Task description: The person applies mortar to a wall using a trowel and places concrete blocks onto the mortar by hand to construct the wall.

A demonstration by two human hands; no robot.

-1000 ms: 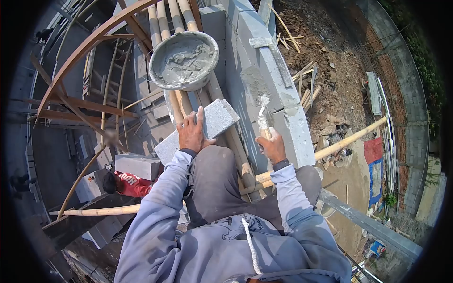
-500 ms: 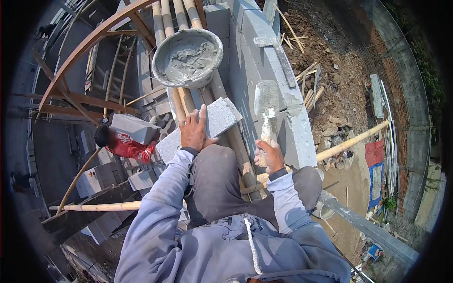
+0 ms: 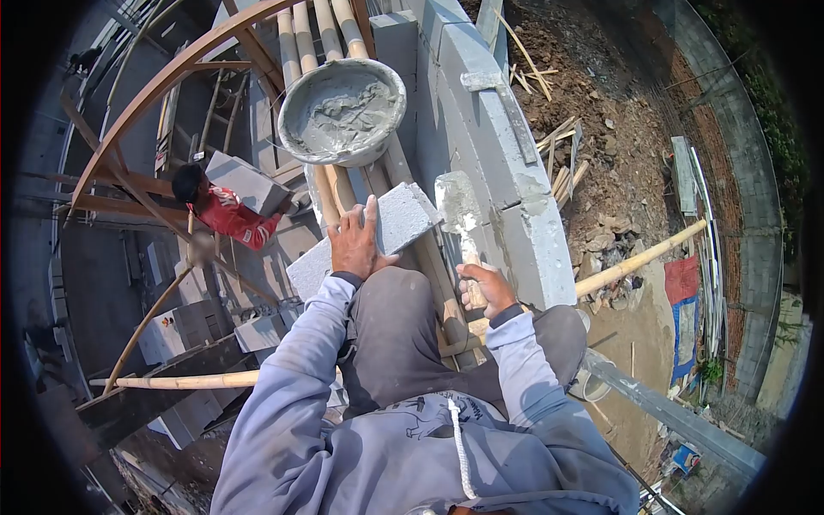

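My left hand (image 3: 356, 247) lies across a light grey concrete block (image 3: 402, 215) and holds it, fingers spread over its face. The block is tilted beside my raised knee, above the bamboo poles. In my right hand (image 3: 486, 287) is a trowel (image 3: 458, 202), gripped by its mortar-smeared handle. Wet mortar coats the blade, which is over the near side of the block wall (image 3: 536, 245), close to the held block's right end. Beyond my left hand, a bucket (image 3: 396, 116) of grey mortar stands on the bamboo poles (image 3: 324, 30).
An L-shaped metal tool (image 3: 515, 120) lies on the wall top. Below left, a person in a red top (image 3: 233, 215) is beside another large block (image 3: 245, 183). A curved wooden frame (image 3: 142, 90) rises at upper left. Rubble and soil (image 3: 592, 94) lie far below right.
The trowel has moved left and toward the held block, off the wall top. My left hand and its block have barely shifted. Below, the person in red has moved up in view.
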